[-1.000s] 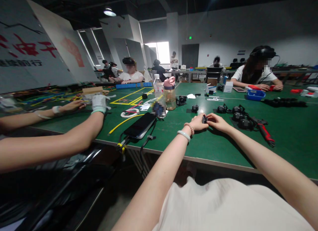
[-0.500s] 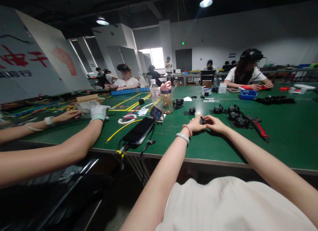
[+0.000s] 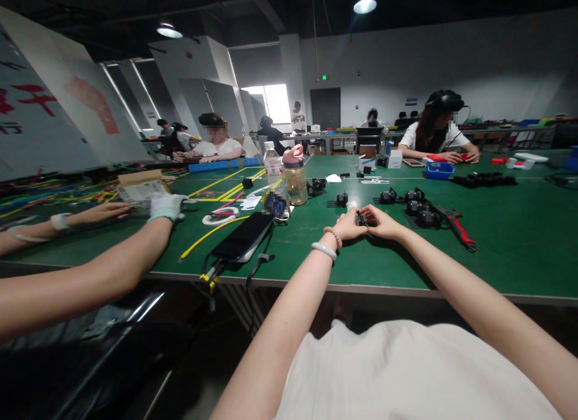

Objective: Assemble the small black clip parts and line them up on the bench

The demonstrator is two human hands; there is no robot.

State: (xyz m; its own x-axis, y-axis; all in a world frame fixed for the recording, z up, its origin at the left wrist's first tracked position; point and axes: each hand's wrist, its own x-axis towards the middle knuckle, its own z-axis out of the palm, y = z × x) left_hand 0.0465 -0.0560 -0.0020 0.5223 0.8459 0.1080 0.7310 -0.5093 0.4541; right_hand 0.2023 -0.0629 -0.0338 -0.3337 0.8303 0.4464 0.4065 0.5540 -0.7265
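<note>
My left hand [image 3: 351, 225], with a beaded bracelet and a pale bangle at its wrist, is closed on a small black part [image 3: 360, 218] over the green table [image 3: 316, 257]. My right hand [image 3: 382, 222] meets it from the right, its fingers pinched at the same part. Fingers cover most of the part. Just beyond my hands stands a black device [image 3: 342, 199]. More black devices [image 3: 422, 209] sit to the right, beside a red-and-black wrench [image 3: 461, 230].
A phone [image 3: 244, 236] with cables, a pink-capped bottle [image 3: 296, 182] and a clear bottle [image 3: 273, 165] stand left of my hands. A neighbour's arms, one hand in a white glove [image 3: 165, 206], reach in at left. A blue bin [image 3: 439, 170] lies across the table.
The whole view has shifted, so things appear farther left. My hands remain together at the small black part.
</note>
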